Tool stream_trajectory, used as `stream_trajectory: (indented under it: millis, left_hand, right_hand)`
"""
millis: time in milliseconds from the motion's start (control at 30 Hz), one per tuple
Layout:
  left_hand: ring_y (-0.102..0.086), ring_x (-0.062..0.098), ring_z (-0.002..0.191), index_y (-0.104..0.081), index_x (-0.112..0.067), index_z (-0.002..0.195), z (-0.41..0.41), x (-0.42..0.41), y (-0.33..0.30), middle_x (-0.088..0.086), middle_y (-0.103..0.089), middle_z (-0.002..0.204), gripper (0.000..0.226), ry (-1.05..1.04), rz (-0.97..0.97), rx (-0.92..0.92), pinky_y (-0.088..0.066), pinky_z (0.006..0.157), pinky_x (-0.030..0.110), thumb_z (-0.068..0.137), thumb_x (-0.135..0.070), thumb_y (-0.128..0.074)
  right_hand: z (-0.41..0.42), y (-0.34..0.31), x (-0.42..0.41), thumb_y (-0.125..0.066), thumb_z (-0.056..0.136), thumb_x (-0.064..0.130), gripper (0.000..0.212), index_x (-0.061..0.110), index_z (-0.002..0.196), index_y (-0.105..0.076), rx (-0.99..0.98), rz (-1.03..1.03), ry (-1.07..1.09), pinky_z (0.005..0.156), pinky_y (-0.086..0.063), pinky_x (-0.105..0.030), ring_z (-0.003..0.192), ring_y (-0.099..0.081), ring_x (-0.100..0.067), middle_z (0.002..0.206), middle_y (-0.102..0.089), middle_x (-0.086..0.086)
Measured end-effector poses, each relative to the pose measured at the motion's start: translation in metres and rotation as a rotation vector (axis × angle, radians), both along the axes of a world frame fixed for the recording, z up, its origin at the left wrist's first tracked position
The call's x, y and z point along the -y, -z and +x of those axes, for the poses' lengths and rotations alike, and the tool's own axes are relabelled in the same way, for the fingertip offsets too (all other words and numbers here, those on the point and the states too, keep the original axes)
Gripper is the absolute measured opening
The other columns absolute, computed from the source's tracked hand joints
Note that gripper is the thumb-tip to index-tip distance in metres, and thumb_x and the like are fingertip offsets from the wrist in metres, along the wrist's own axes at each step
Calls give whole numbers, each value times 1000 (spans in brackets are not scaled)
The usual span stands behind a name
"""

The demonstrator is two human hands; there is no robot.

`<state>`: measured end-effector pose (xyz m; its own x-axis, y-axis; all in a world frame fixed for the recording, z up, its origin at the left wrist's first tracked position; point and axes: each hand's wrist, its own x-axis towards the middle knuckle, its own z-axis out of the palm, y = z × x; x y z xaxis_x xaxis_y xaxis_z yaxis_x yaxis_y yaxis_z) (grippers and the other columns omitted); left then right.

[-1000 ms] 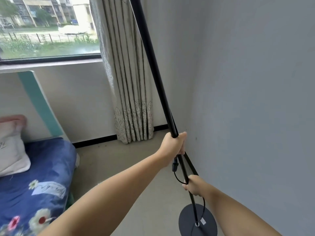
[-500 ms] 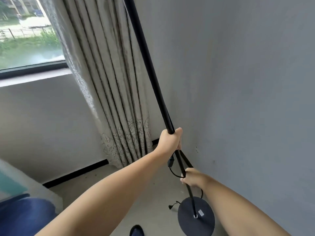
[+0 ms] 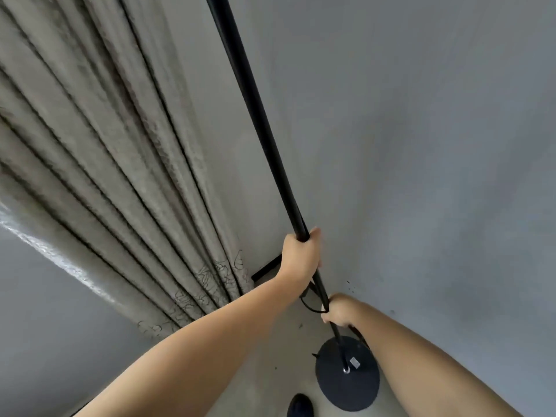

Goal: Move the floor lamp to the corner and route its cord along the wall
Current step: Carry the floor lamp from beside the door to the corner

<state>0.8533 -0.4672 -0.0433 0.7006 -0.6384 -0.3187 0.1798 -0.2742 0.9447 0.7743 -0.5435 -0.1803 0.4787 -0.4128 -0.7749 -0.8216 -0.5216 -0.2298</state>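
Floor lamp held by both hands near the room corner.
The left hand point(image 3: 301, 256) and, lower, the right hand point(image 3: 339, 310) clasp the black pole point(image 3: 261, 124); the round base point(image 3: 347, 375) sits by the grey wall point(image 3: 421, 176), the cord point(image 3: 310, 306) looping between the hands, beside the curtain point(image 3: 120, 176).

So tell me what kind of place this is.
Probably a lived-in room of a home, at a corner. A long pleated curtain hangs to the floor beside plain grey walls with dark skirting, and both hands hold a floor lamp on its round base.
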Motion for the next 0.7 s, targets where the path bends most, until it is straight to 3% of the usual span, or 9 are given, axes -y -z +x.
stream_trajectory:
  millis: [133, 300, 467, 600, 700]
  left_hand:
    - [-36, 17, 49, -40, -8, 75, 55, 43, 46, 6, -35, 55, 22, -101, 49, -83, -37, 56, 29, 85, -26, -49]
    - [-30, 11, 44, -36, -11, 64, 91, 63, 101, 5, -34, 57, 31, -196, 58, -99, -28, 44, 22, 87, -24, -51]
    - [-40, 10, 47, -43, -11, 64, 120, 81, 164, 4, -42, 58, 34, -181, 0, -59, -38, 42, 14, 91, -29, -53]
    - [-41, 10, 45, -44, -12, 64, 135, 89, 204, 2, -41, 55, 37, -88, -60, 23, -37, 38, 11, 91, -35, -53]
    - [-40, 11, 44, -43, -14, 62, 139, 95, 226, 3, -39, 53, 40, -12, -122, 101, -36, 38, 14, 92, -39, -52]
  right_hand:
    - [53, 41, 35, -49, 92, 13, 15, 8, 98, -60, -10, 13, 21, 73, -39, -29, 83, -47, -21, 84, -48, -8]
    - [93, 92, 56, -50, 91, 11, 5, 11, 94, -53, 22, 11, -11, 63, -39, -26, 59, -41, -14, 65, -41, -1]
    - [130, 167, 75, -53, 91, 19, 34, 3, 120, -60, 95, 25, 53, 83, -38, -29, 88, -48, -18, 80, -52, -2]
    - [154, 211, 87, -58, 88, 25, 38, 7, 122, -58, 139, 5, 64, 91, -45, -35, 98, -59, -25, 117, -64, -12]
    - [166, 241, 97, -60, 86, 26, 31, 10, 112, -61, 190, 1, 34, 86, -46, -35, 94, -59, -26, 113, -66, -12]
